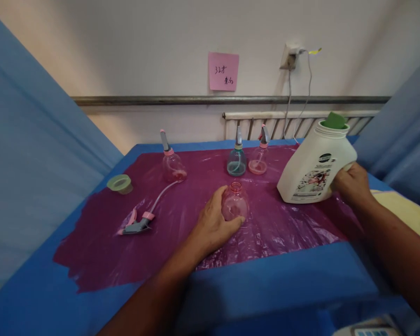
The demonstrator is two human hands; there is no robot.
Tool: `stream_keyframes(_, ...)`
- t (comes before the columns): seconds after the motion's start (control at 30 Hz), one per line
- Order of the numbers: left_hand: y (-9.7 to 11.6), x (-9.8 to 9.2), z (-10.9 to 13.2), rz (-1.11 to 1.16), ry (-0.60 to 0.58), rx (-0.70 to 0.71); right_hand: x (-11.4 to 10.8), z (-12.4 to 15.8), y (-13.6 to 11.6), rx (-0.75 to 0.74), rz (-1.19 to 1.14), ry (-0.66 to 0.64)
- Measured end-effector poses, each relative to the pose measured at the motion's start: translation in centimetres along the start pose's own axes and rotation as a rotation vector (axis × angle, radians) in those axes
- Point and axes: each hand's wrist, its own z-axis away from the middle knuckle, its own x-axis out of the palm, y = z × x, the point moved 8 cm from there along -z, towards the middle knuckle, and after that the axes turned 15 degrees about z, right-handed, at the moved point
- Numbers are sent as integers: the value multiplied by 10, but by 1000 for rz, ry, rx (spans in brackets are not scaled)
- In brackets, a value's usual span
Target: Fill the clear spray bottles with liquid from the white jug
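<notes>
My left hand (215, 221) is wrapped round the side of a round pink bottle (235, 205) with an open neck, upright on the purple plastic sheet (182, 224). My right hand (352, 184) grips the handle of a large white jug (313, 172), which is tilted, with something green (335, 120) in its mouth. Left of the pink bottle, a grey and pink spray head (139, 226) with a tube lies on the sheet. Behind stand a teal spray bottle (236, 162), a clear one with pink liquid (258, 161) and another pink one (173, 167).
A pale green cup (121, 184) sits at the sheet's left edge. Yellow cloth (408, 214) lies at the right of the blue table (287, 275). Blue curtains (31, 140) hang at both sides. Behind are a wall rail (182, 100) and a socket with cables (291, 58).
</notes>
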Motion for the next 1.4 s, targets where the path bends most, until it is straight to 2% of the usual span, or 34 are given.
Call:
stream_keyframes(0.33, 5, 6, 5, -23, -44, 57, -51, -17, -43, 28, 137, 1)
stream_keyframes(0.57, 15, 3, 5, 32, -26, 46, -61, -21, -85, -38, 216, -50)
stream_keyframes(0.8, 33, -11, 16, 53, 41, 53, -42, -19, -136, -261, 345, -152)
stream_keyframes(0.97, 38, -26, 29, -23, 60, -2, -19, -14, -158, -391, 421, -277)
stream_keyframes(1.2, 34, -60, 33, -161, 121, -28, 8, -11, -162, -489, 591, -359)
stream_keyframes(1.4, 33, -84, 25, -216, 151, 32, 23, -16, -159, -525, 680, -318)
